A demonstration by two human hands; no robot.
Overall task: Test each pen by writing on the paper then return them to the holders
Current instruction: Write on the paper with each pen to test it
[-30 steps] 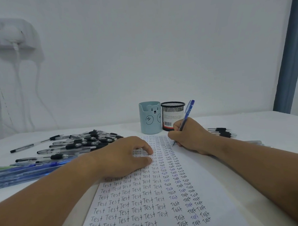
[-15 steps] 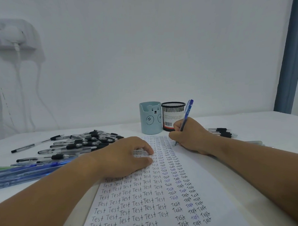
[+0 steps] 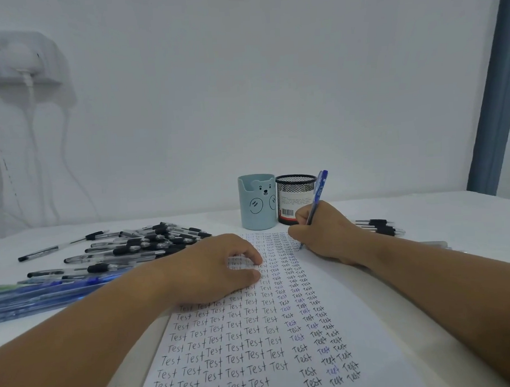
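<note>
Nearest the camera lies the sheet of paper [image 3: 370, 320], running lengthwise away from the person and filled with columns of the word "Test" in black and some blue.

The left hand [image 3: 213, 271] rests on the left part of the sheet, fingers loosely bent, fingertips and thumb pressing the paper down. It holds nothing.

The right hand [image 3: 325, 234] is further up the sheet, near its far right corner, fingers clamped on one blue pen [image 3: 317, 203]. The pen's long axis stands steep, cap end leaning up and away toward the holders, tip down on the paper at the head of the rightmost column.

Judgement: a test word is being written. The return move falls to the right hand, which is the nearer. The holders lie just beyond it and slightly left, so a short forward lift should do.

Counts, near to far:
- Blue pens [image 3: 45, 293] at the left edge: a bundle, several at least. They overlap and blur, so no exact figure.
- Black pens [image 3: 139, 248] heaped on the left: well over a dozen, count uncertain.
- Black pens beyond the right forearm [image 3: 378, 227]: about three or four.
- Holders: two, touching side by side, a light blue bear cup [image 3: 257, 206] and a black mesh cup [image 3: 296, 198]. No pens show above either rim.
</note>
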